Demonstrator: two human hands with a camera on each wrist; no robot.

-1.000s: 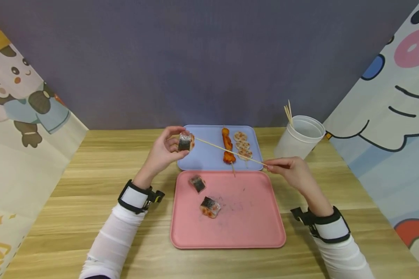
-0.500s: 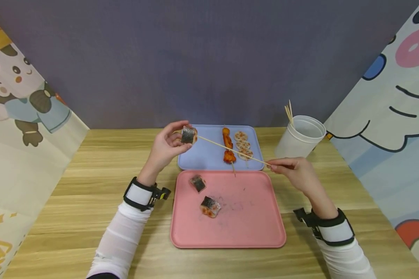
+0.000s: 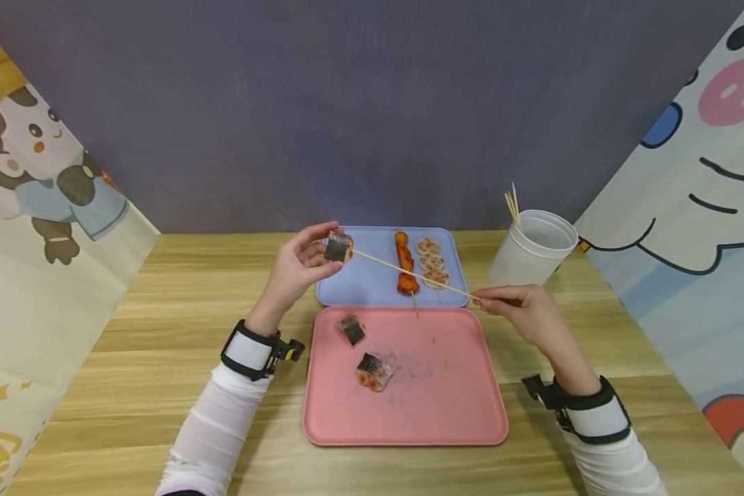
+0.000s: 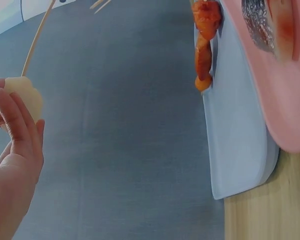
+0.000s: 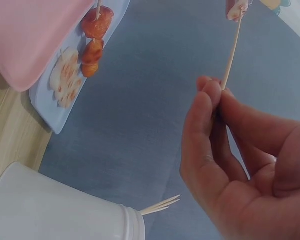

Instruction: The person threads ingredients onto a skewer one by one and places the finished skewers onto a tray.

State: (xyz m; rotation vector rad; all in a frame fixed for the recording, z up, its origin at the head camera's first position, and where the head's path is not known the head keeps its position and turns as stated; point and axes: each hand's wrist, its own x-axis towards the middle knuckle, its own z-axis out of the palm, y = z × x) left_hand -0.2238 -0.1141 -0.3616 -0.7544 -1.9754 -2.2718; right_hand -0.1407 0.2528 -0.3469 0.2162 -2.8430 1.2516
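Above the blue tray, my left hand pinches a piece of fish with dark silvery skin between thumb and fingers. A thin wooden skewer runs from that piece down to my right hand, whose thumb and fingertips grip its other end. In the right wrist view the skewer's far end meets the fish's pale, browned side; how deep it goes I cannot tell. Two more fish pieces, one small and one larger, lie on the left half of the pink tray.
On the blue tray lie a skewer of orange-red fried pieces and a skewer of browned round slices. A white tub with several bare skewers stands at the back right, before a dark wall panel.
My left hand has shifted a little right and up with the fish piece. My right hand and the skewer have moved slightly right; the trays' contents stay as they were.
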